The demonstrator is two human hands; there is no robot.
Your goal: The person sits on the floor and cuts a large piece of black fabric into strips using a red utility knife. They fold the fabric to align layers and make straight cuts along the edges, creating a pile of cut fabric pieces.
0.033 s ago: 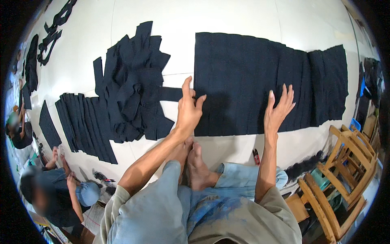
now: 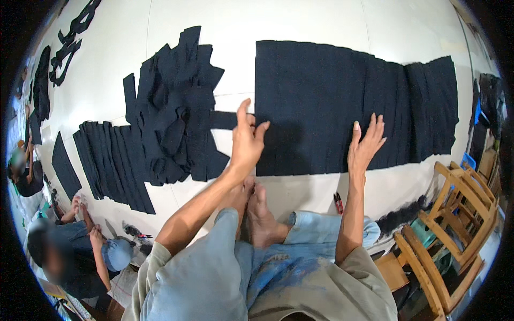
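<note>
The left hand's point(image 2: 247, 142) thumb is over the left edge of the wide black cloth point(image 2: 316, 96), one finger points up, and others curl; I can't tell if they pinch anything. The right hand point(image 2: 367, 144) is open with its fingers spread over the cloth, holding nothing; I can't tell if it touches. The cloth lies flat on the pale floor point(image 2: 294, 18), with wrinkles toward its right end. A black strip point(image 2: 224, 121) reaches from a messy black pile point(image 2: 171, 96) to the left hand.

No lettering, number, label or sign can be read here.
</note>
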